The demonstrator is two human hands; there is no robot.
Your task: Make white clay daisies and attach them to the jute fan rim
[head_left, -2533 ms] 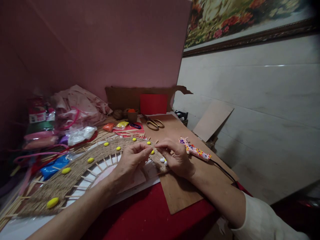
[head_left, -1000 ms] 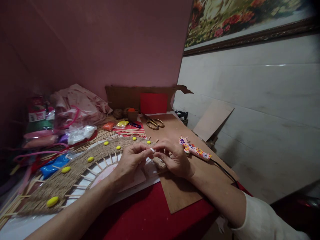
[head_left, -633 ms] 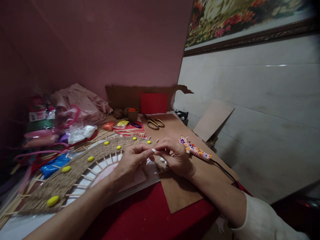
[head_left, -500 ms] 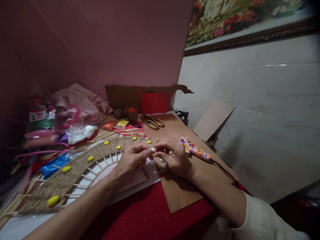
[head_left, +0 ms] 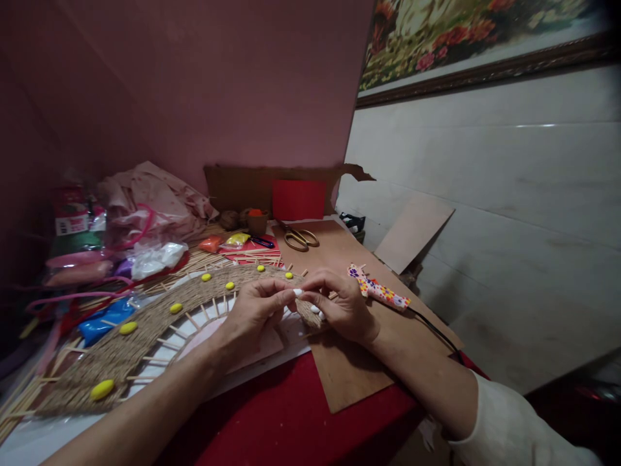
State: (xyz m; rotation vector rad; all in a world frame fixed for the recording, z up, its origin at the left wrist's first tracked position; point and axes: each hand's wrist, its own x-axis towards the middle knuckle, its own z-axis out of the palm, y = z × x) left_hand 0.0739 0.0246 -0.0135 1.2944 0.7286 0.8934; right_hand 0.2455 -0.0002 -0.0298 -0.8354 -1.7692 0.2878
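Note:
A small white piece is pinched between the fingertips of my left hand and my right hand. Both hands are closed and meet over the right end of a twine-woven arch. Several yellow ovals dot the arch, and thin sticks stick out from its edges. Under my right hand, small white ovals lie on the arch's right end. Part of a pale pink sheet shows beneath my left hand.
Gold-handled scissors lie on a brown board. A flower-patterned tool with a black cord is right of my hands. Bags of coloured material, sticks and a pink cloth crowd the left side.
The fingers of my right hand have shifted slightly, and the white piece between the hands shows more fully. White ovals under my right hand are now more visible.

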